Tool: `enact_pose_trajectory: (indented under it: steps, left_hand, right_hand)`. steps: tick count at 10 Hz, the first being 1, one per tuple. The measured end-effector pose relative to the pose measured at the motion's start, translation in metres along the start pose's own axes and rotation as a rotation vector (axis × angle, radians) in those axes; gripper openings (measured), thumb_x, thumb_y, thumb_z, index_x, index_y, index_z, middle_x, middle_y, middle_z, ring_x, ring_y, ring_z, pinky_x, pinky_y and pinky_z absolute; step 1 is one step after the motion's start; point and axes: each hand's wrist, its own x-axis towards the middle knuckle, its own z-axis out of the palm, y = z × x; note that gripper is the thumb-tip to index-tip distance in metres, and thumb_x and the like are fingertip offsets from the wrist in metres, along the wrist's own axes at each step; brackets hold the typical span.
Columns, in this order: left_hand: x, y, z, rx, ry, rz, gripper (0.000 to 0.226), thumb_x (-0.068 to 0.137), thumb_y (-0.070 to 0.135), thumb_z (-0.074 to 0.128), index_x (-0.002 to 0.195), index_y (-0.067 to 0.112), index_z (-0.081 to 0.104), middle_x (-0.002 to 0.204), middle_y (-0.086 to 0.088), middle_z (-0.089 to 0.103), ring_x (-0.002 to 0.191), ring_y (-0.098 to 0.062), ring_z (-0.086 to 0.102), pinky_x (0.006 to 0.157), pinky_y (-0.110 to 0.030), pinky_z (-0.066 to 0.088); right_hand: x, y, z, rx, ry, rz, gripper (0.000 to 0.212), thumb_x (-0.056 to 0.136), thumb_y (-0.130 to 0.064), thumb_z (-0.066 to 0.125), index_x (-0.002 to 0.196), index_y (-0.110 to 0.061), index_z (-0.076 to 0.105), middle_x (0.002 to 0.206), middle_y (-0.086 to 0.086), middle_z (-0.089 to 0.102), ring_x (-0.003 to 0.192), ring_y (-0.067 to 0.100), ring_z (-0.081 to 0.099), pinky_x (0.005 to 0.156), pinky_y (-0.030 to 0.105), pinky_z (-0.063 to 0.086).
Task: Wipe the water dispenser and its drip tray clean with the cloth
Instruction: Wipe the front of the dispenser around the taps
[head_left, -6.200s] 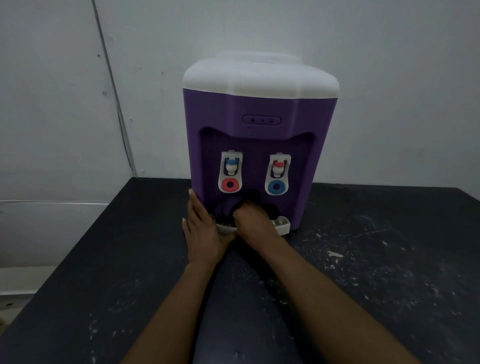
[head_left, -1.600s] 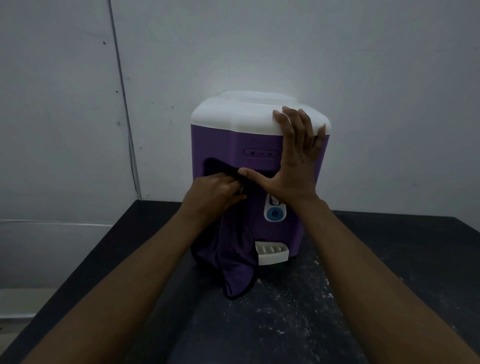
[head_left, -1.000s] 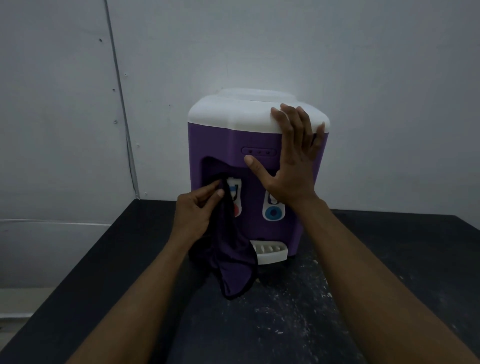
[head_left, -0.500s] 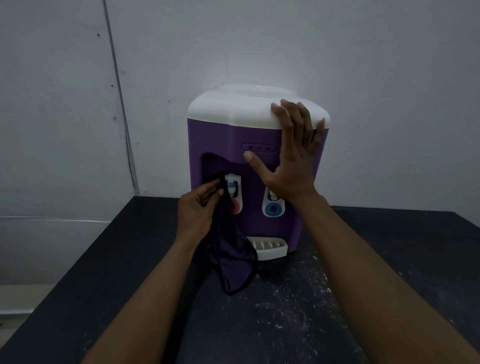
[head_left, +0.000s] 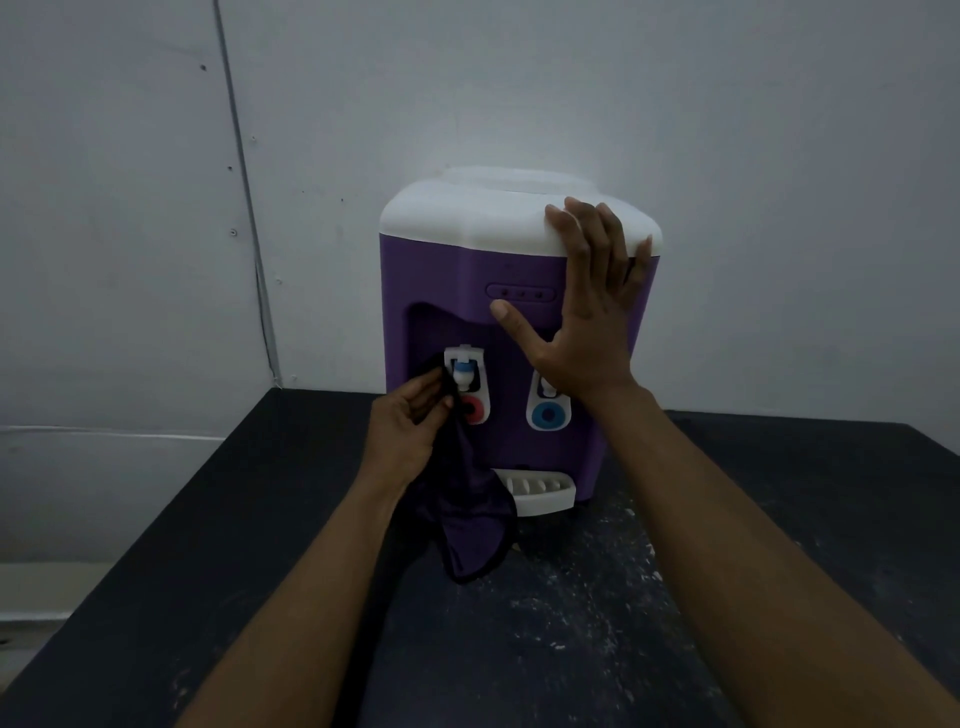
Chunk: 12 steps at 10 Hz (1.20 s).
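Note:
A purple water dispenser (head_left: 441, 280) with a white top stands at the back of a dark table (head_left: 779, 519). Its white drip tray (head_left: 540, 493) juts out at the bottom front. My left hand (head_left: 405, 431) pinches a dark purple cloth (head_left: 467, 519) against the recess beside the left tap (head_left: 466, 382), which has a red ring. The cloth hangs down onto the table and covers the tray's left end. My right hand (head_left: 587, 322) lies flat with fingers spread on the dispenser's front, its fingertips on the white top. It partly hides the right tap (head_left: 548, 413) with its blue ring.
A grey wall (head_left: 779, 156) rises right behind the dispenser, with a vertical seam at the left. The tabletop shows white scuffs and specks in front of the tray. The table's left edge drops off to a lower pale floor or ledge (head_left: 47, 587).
My left hand has slid the cloth from the upper middle of the recess down and left to beside the left tap. My right hand has stayed braced on the dispenser.

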Motion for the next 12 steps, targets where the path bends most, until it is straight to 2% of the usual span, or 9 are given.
enact_pose_trajectory:
  steps: [4, 5, 6, 7, 8, 9, 10, 11, 12]
  left_hand:
    - [-0.004, 0.008, 0.023, 0.351, 0.219, 0.154, 0.028, 0.082, 0.03, 0.084, 0.103, 0.019, 0.07, 0.087, 0.014, 0.068, 0.082, 0.006, 0.065, 0.07, -0.007, 0.05]
    - [-0.005, 0.003, 0.027, 0.358, 0.205, 0.147, 0.021, 0.088, 0.034, 0.077, 0.087, 0.016, 0.067, 0.079, 0.008, 0.07, 0.074, -0.002, 0.066, 0.065, -0.021, 0.055]
    - [-0.001, 0.0, 0.026, 0.297, 0.115, 0.11, 0.015, 0.096, 0.02, 0.067, 0.089, 0.007, 0.065, 0.083, -0.006, 0.071, 0.08, -0.023, 0.068, 0.072, -0.039, 0.057]
    - [0.002, 0.0, 0.014, 0.256, -0.036, 0.108, 0.014, 0.101, 0.017, 0.061, 0.111, 0.01, 0.068, 0.103, 0.0, 0.074, 0.099, -0.014, 0.069, 0.085, -0.024, 0.056]
    - [0.002, 0.001, 0.004, 0.287, -0.151, 0.088, 0.025, 0.103, 0.021, 0.057, 0.127, 0.014, 0.062, 0.116, 0.009, 0.07, 0.106, 0.003, 0.064, 0.088, -0.009, 0.047]
    - [-0.001, 0.003, 0.01, 0.258, -0.108, 0.044, 0.035, 0.099, 0.022, 0.065, 0.132, 0.013, 0.059, 0.118, 0.006, 0.069, 0.105, 0.002, 0.065, 0.087, -0.012, 0.051]
    - [-0.002, 0.007, 0.025, 0.214, 0.029, 0.031, 0.028, 0.094, 0.021, 0.072, 0.12, 0.014, 0.065, 0.11, 0.003, 0.071, 0.101, -0.006, 0.066, 0.086, -0.021, 0.055]
    - [-0.001, 0.009, 0.035, 0.204, 0.159, 0.044, 0.015, 0.092, 0.019, 0.074, 0.104, 0.011, 0.069, 0.095, 0.0, 0.072, 0.086, -0.008, 0.067, 0.075, -0.022, 0.055]
    - [-0.004, 0.004, 0.04, 0.195, 0.159, 0.067, 0.007, 0.098, 0.016, 0.065, 0.105, 0.013, 0.068, 0.088, 0.004, 0.07, 0.074, 0.001, 0.062, 0.067, -0.017, 0.051]
  right_hand:
    - [0.0, 0.0, 0.001, -0.002, 0.0, 0.009, 0.092, 0.088, -0.065, 0.066, 0.155, -0.01, 0.036, 0.162, 0.009, 0.033, 0.156, 0.032, 0.019, 0.122, 0.067, 0.003]
    - [0.0, 0.0, 0.002, -0.004, 0.003, 0.01, 0.092, 0.088, -0.066, 0.065, 0.155, -0.01, 0.036, 0.162, 0.009, 0.033, 0.156, 0.032, 0.019, 0.122, 0.067, 0.003]
    - [0.0, 0.001, 0.002, -0.006, 0.005, 0.005, 0.091, 0.088, -0.066, 0.065, 0.155, -0.011, 0.036, 0.162, 0.009, 0.033, 0.156, 0.032, 0.02, 0.122, 0.068, 0.004]
    - [0.0, 0.002, 0.002, -0.007, 0.007, 0.003, 0.091, 0.089, -0.066, 0.065, 0.156, -0.011, 0.035, 0.163, 0.009, 0.033, 0.156, 0.032, 0.019, 0.122, 0.068, 0.005]
    - [-0.001, 0.002, 0.003, -0.003, 0.009, 0.006, 0.091, 0.088, -0.066, 0.065, 0.156, -0.012, 0.035, 0.162, 0.008, 0.033, 0.156, 0.031, 0.019, 0.122, 0.068, 0.004]
    - [-0.001, 0.001, 0.003, -0.014, 0.015, 0.009, 0.091, 0.088, -0.066, 0.065, 0.155, -0.011, 0.036, 0.162, 0.009, 0.033, 0.156, 0.032, 0.019, 0.122, 0.068, 0.005]
    - [-0.001, 0.0, 0.003, -0.014, 0.021, 0.009, 0.091, 0.088, -0.065, 0.066, 0.155, -0.011, 0.037, 0.162, 0.01, 0.034, 0.156, 0.033, 0.02, 0.123, 0.067, 0.003]
    - [-0.001, 0.0, 0.003, -0.011, 0.022, 0.007, 0.092, 0.088, -0.065, 0.067, 0.155, -0.01, 0.037, 0.162, 0.01, 0.034, 0.156, 0.033, 0.02, 0.123, 0.066, 0.002]
    - [-0.001, 0.001, 0.003, -0.007, 0.014, 0.009, 0.091, 0.088, -0.065, 0.066, 0.155, -0.01, 0.037, 0.162, 0.01, 0.034, 0.156, 0.033, 0.02, 0.123, 0.067, 0.003]
